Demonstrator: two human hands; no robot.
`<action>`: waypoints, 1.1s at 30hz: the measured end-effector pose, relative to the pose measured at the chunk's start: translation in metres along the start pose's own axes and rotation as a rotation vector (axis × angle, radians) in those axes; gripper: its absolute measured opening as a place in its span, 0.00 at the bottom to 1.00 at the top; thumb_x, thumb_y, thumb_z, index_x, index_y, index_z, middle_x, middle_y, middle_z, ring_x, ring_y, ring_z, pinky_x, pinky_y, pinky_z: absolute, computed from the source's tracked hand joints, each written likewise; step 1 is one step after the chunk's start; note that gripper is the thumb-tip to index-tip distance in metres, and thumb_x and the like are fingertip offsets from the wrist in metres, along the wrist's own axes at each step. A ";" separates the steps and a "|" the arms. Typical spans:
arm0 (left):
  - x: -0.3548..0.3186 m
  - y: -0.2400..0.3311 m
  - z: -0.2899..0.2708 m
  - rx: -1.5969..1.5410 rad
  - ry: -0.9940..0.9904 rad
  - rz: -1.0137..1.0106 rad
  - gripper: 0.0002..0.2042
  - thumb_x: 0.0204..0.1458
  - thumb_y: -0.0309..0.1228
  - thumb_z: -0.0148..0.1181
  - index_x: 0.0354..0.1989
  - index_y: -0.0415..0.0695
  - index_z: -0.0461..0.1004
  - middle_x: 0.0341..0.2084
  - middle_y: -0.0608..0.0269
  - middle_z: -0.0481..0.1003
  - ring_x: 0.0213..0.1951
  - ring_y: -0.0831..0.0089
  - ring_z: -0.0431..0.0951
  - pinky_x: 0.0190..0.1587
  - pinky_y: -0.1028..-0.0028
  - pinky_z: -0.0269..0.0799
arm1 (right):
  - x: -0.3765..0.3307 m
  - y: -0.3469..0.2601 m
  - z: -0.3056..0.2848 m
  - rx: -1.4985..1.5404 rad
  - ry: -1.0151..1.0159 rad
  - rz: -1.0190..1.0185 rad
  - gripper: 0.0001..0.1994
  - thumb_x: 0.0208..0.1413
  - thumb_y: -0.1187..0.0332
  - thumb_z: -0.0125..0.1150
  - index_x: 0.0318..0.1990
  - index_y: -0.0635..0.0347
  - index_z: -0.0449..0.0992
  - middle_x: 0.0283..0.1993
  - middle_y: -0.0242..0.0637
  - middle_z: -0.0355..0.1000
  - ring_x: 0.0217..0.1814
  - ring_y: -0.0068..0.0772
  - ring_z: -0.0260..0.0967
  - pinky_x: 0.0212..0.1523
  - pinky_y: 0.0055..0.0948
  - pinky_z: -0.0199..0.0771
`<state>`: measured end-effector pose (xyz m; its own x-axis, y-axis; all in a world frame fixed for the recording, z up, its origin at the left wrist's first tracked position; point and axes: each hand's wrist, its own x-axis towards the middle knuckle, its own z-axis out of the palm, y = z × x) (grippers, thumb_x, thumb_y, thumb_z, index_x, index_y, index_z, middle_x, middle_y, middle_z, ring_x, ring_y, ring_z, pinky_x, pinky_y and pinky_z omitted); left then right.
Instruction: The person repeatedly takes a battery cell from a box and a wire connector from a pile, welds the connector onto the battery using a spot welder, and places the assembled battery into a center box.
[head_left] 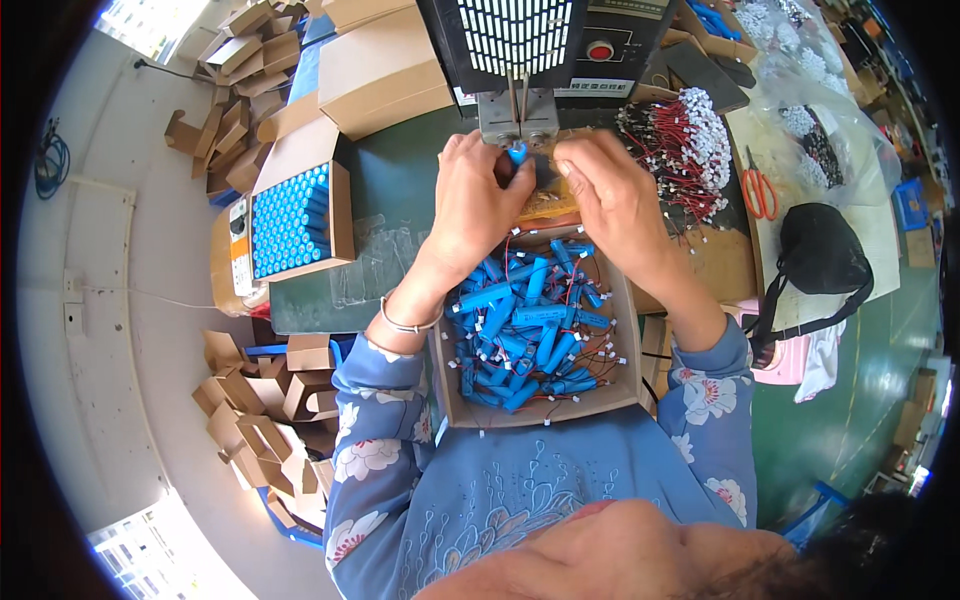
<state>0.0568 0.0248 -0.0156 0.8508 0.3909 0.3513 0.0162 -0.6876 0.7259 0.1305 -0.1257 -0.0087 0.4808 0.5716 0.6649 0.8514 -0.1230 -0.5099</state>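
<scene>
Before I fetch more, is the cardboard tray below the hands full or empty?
Not empty: jumbled blue cells lie heaped across the cardboard tray. How deep they go, I cannot tell.

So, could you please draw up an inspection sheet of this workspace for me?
Surface: green worktop, partly covered.
Job's things: wired blue cells piled loosely in an open cardboard box; black machine beyond; leads with white connectors heaped at right.
Clutter: clear plastic strips, orange-handled scissors, black bag.
Grips: left hand holds one blue cell at the machine's head; right hand is close by, fingertips blurred, so any hold is unclear.
Cables: dark coil on the wall; pale cord along it.
Surroundings: folded cardboard cartons piled at left; green floor at right.
</scene>
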 end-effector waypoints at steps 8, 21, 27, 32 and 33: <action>-0.002 -0.003 0.005 -0.021 -0.014 0.137 0.04 0.44 0.24 0.61 0.28 0.36 0.76 0.29 0.51 0.73 0.35 0.53 0.72 0.39 0.62 0.68 | 0.009 0.013 0.007 0.693 -0.140 0.459 0.06 0.57 0.72 0.57 0.34 0.69 0.72 0.25 0.30 0.69 0.25 0.12 0.59 0.25 0.19 0.62; -0.001 -0.006 0.003 -0.016 -0.021 0.177 0.08 0.44 0.21 0.59 0.34 0.37 0.76 0.36 0.49 0.74 0.41 0.51 0.73 0.44 0.62 0.69 | 0.028 0.013 0.017 0.573 -0.184 0.500 0.11 0.46 0.67 0.59 0.27 0.70 0.74 0.21 0.39 0.70 0.24 0.22 0.64 0.28 0.28 0.66; -0.001 -0.010 0.006 -0.227 -0.020 0.094 0.08 0.45 0.22 0.59 0.36 0.38 0.77 0.37 0.52 0.73 0.39 0.54 0.74 0.41 0.64 0.70 | 0.029 0.019 0.022 0.570 -0.247 0.523 0.11 0.45 0.68 0.58 0.30 0.70 0.75 0.23 0.41 0.72 0.25 0.25 0.67 0.31 0.28 0.68; -0.004 -0.008 0.003 0.015 0.047 0.184 0.07 0.46 0.25 0.64 0.33 0.38 0.76 0.25 0.56 0.74 0.29 0.63 0.75 0.33 0.70 0.70 | 0.031 0.014 0.018 0.627 -0.239 0.489 0.09 0.46 0.70 0.58 0.31 0.70 0.75 0.25 0.40 0.73 0.27 0.23 0.67 0.32 0.27 0.69; -0.002 -0.007 0.003 0.013 0.055 0.203 0.07 0.46 0.25 0.64 0.34 0.38 0.76 0.25 0.56 0.74 0.29 0.63 0.74 0.33 0.71 0.70 | 0.030 0.015 0.019 0.637 -0.222 0.487 0.09 0.47 0.70 0.57 0.31 0.70 0.75 0.24 0.40 0.73 0.27 0.22 0.67 0.32 0.27 0.69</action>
<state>0.0565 0.0273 -0.0236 0.8074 0.2760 0.5214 -0.1454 -0.7634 0.6293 0.1537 -0.0948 -0.0067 0.6554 0.7280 0.2012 0.2454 0.0467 -0.9683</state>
